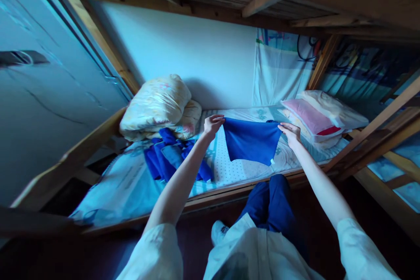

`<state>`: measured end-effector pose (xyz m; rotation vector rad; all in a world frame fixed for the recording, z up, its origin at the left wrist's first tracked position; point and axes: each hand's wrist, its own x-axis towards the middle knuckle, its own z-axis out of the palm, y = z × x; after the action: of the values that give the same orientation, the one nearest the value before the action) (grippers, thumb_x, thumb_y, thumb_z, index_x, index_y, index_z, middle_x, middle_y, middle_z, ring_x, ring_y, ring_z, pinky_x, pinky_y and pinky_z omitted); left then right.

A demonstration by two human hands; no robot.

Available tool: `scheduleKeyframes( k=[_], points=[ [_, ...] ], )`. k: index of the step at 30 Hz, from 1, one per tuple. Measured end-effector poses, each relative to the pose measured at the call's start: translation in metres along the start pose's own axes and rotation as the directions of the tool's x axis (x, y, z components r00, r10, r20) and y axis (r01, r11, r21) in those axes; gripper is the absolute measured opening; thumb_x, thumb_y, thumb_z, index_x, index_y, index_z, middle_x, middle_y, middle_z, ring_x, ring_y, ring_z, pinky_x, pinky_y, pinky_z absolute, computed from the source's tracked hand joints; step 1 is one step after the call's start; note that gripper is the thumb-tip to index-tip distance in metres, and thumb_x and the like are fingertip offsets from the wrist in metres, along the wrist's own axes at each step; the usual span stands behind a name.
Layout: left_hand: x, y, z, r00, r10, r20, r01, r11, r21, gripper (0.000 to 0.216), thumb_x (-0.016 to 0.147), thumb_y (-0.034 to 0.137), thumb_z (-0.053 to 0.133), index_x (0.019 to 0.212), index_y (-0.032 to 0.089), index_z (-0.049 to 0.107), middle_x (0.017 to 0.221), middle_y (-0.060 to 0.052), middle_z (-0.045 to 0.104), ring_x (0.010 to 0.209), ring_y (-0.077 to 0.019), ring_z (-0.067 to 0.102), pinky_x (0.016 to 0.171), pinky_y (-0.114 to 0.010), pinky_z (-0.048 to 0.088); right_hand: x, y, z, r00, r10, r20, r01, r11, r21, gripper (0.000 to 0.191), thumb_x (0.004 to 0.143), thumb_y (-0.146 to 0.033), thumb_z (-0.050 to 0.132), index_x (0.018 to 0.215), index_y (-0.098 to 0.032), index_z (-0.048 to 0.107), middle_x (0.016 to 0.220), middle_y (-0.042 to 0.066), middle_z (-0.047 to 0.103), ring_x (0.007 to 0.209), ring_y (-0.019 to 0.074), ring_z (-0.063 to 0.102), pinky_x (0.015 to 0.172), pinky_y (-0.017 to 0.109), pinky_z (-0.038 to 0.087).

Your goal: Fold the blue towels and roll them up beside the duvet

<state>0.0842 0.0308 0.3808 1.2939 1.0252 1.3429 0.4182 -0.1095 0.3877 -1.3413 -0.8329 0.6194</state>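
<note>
A blue cloth (pixel 252 142) hangs stretched between my two hands above the lower bunk. My left hand (pixel 214 125) pinches its upper left corner, and my right hand (pixel 290 133) grips the upper right corner. A small white tag shows at the cloth's lower right. To the left of it, a loose heap of blue cloths (pixel 164 162) lies crumpled on the mattress (pixel 226 173). A small dark thing on the bed is partly hidden behind the held cloth's top edge.
A folded pale quilt (pixel 157 109) is piled at the bed's left end. Pillows, one of them pink (pixel 306 116), lie at the right end. The upper bunk's wooden frame (pixel 223 19) hangs low overhead. A wooden rail (pixel 377 122) slants along the right side.
</note>
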Motion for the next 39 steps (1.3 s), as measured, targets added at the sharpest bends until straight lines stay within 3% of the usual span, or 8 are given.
scheduleKeyframes(
  k=[7,14,18,22,25,29,34,39],
  points=[
    [-0.018,0.004,-0.012,0.997,-0.029,0.068,0.033,0.997,-0.063,0.077,0.033,0.054,0.097,0.093,0.008,0.080,0.071,-0.007,0.072,0.064,-0.0126,0.052,0.061,-0.026,0.036,-0.013,-0.008,-0.014,0.994,0.021,0.105,-0.017,0.999,-0.038,0.052,0.043,-0.051,0.098,0.077,-0.017,0.077,0.084,0.008,0.079,0.089,0.0242,0.073,0.078,0.034,0.054],
    [-0.065,-0.003,-0.049,0.995,-0.073,0.067,0.070,0.996,0.051,0.075,0.040,0.063,0.096,0.094,0.012,0.083,0.081,-0.010,0.077,0.079,-0.0222,0.066,0.072,-0.032,0.049,-0.056,0.009,-0.034,0.966,0.144,0.213,-0.117,0.984,-0.133,0.055,0.048,-0.048,0.099,0.091,-0.018,0.082,0.091,0.009,0.081,0.091,0.0247,0.074,0.083,0.035,0.055],
    [-0.091,-0.019,-0.075,0.978,-0.194,0.080,0.182,0.974,0.135,0.071,0.045,0.062,0.094,0.095,0.014,0.083,0.083,-0.010,0.079,0.081,-0.0255,0.070,0.074,-0.033,0.052,-0.077,0.028,-0.042,0.911,0.273,0.309,-0.206,0.951,-0.232,0.054,0.053,-0.045,0.097,0.098,-0.019,0.084,0.095,0.010,0.081,0.099,0.0268,0.073,0.085,0.036,0.055],
    [-0.100,-0.044,-0.093,0.914,-0.401,0.056,0.386,0.904,0.182,0.070,0.048,0.058,0.093,0.101,0.014,0.082,0.082,-0.011,0.079,0.082,-0.0280,0.074,0.063,-0.029,0.047,-0.077,0.049,-0.040,0.840,0.411,0.353,-0.347,0.909,-0.232,0.047,0.056,-0.039,0.098,0.097,-0.020,0.084,0.087,0.007,0.079,0.081,0.0191,0.070,0.069,0.029,0.052],
    [-0.092,-0.067,-0.097,0.881,-0.471,0.052,0.463,0.879,0.119,0.065,0.049,0.055,0.093,0.100,0.016,0.081,0.090,-0.012,0.081,0.093,-0.0305,0.076,0.065,-0.027,0.048,-0.061,0.067,-0.027,0.808,0.460,0.368,-0.417,0.888,-0.195,0.043,0.058,-0.033,0.097,0.097,-0.019,0.083,0.081,0.006,0.077,0.068,0.0146,0.063,0.056,0.026,0.045],
    [-0.058,-0.095,-0.088,0.884,-0.468,0.016,0.467,0.883,0.053,0.054,0.050,0.048,0.092,0.091,0.016,0.080,0.083,-0.012,0.080,0.094,-0.0309,0.077,0.068,-0.029,0.052,-0.023,0.089,0.010,0.803,0.453,0.388,-0.423,0.891,-0.165,0.035,0.057,-0.027,0.096,0.087,-0.019,0.081,0.074,0.005,0.073,0.062,0.0131,0.060,0.050,0.024,0.040],
    [0.005,-0.103,-0.062,0.908,-0.396,-0.134,0.398,0.917,-0.017,0.037,0.052,0.035,0.087,0.082,0.014,0.081,0.069,-0.010,0.076,0.081,-0.0260,0.075,0.077,-0.034,0.057,0.033,0.105,0.067,0.875,0.318,0.365,-0.290,0.948,-0.129,0.042,0.049,-0.034,0.097,0.082,-0.019,0.076,0.077,0.003,0.074,0.067,0.0144,0.063,0.058,0.025,0.047],
    [0.034,-0.101,-0.061,0.963,-0.162,-0.216,0.170,0.985,0.019,0.046,0.062,0.040,0.082,0.100,0.014,0.083,0.080,-0.009,0.080,0.088,-0.0259,0.074,0.087,-0.037,0.058,0.064,0.122,0.095,0.953,0.097,0.286,-0.078,0.994,-0.078,0.058,0.050,-0.053,0.095,0.092,-0.019,0.073,0.092,0.006,0.077,0.083,0.0194,0.068,0.075,0.031,0.053]
  ],
)
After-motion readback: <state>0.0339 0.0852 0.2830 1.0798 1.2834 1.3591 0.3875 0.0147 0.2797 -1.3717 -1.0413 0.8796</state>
